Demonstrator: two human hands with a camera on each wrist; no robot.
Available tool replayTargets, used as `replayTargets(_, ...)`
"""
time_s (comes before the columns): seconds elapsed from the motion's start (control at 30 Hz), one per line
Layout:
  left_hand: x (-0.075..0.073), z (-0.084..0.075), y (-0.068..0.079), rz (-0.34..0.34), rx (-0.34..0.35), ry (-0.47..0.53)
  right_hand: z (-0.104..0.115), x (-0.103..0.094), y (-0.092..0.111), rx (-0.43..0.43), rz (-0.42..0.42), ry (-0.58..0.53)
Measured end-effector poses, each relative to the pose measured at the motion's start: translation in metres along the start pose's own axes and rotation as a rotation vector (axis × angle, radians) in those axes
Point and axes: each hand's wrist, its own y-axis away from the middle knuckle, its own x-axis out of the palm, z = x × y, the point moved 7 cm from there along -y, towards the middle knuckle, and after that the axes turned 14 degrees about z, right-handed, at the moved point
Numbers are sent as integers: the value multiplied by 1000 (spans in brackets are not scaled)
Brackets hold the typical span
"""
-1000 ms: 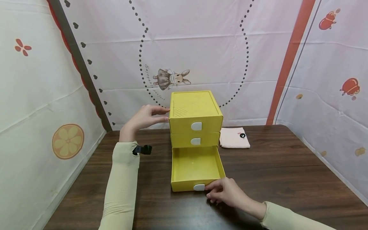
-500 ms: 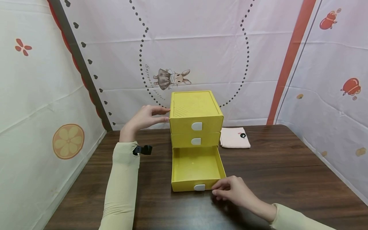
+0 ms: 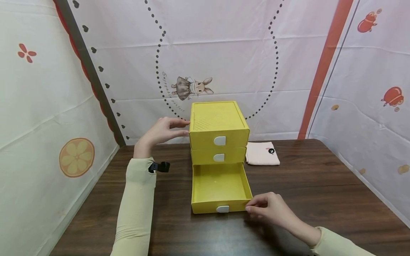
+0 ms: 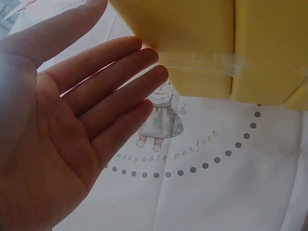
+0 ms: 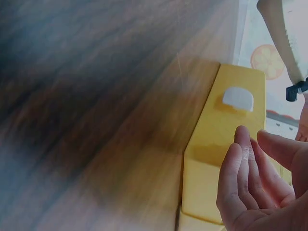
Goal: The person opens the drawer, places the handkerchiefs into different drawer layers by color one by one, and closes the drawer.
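A yellow three-drawer cabinet (image 3: 219, 115) stands at the middle of the table. Its bottom drawer (image 3: 221, 185) is pulled out, and nothing shows inside; the upper two are closed. My left hand (image 3: 160, 131) is at the cabinet's upper left side, fingers straight. In the left wrist view its fingertips lie close to the yellow wall, and I cannot tell whether they touch. My right hand (image 3: 272, 208) is by the drawer's right front corner, fingers loosely bent and holding nothing. The right wrist view shows the white drawer handle (image 5: 238, 98) beyond these fingers.
A folded pale pink cloth (image 3: 261, 153) with a dark round mark lies right of the cabinet. Printed white curtains (image 3: 217, 53) hang behind and on both sides of the dark wooden table (image 3: 307, 185). Clear tape (image 4: 236, 62) runs across the cabinet's side.
My right hand has left the drawer handle and slid right along the drawer front to its corner. The left hand and the pulled-out drawer look unmoved.
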Motion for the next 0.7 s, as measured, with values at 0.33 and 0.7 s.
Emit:
replayTargets(0.33,-1,-1,0,-4,7,11,-8,-23,2,45,-11,63)
replayTargets(0.7,0,2,-1,-1,9,8,-34,-53,-10,147,-80,56)
